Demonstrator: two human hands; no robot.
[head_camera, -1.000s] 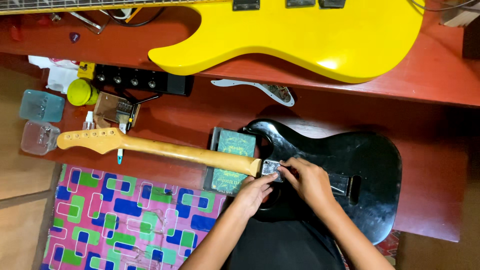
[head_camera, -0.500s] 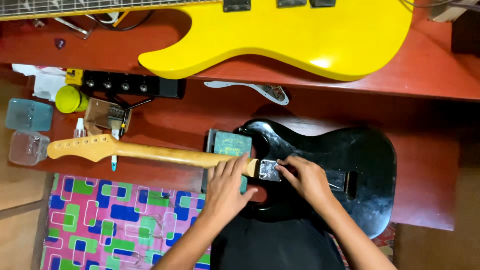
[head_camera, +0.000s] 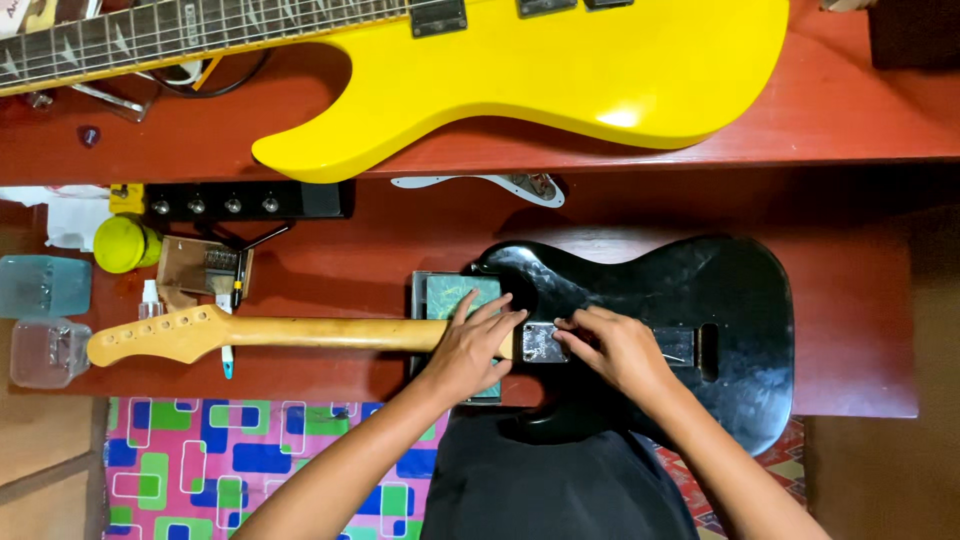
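At centre frame I see the left hand (head_camera: 468, 345) pressed flat, fingers spread, over the neck (head_camera: 300, 332) heel to steady it against the black guitar body (head_camera: 700, 290), while the right hand (head_camera: 618, 348) pinches at the metal neck plate (head_camera: 542, 342).

A guitar repair workshop is shown: a black guitar body (head_camera: 660, 330) with a bare wooden neck (head_camera: 270, 333) is laid on a red desk (head_camera: 850, 330), a yellow guitar (head_camera: 560, 70) rests at the top of the frame, and small parts and containers (head_camera: 45, 285) are scattered at the left.
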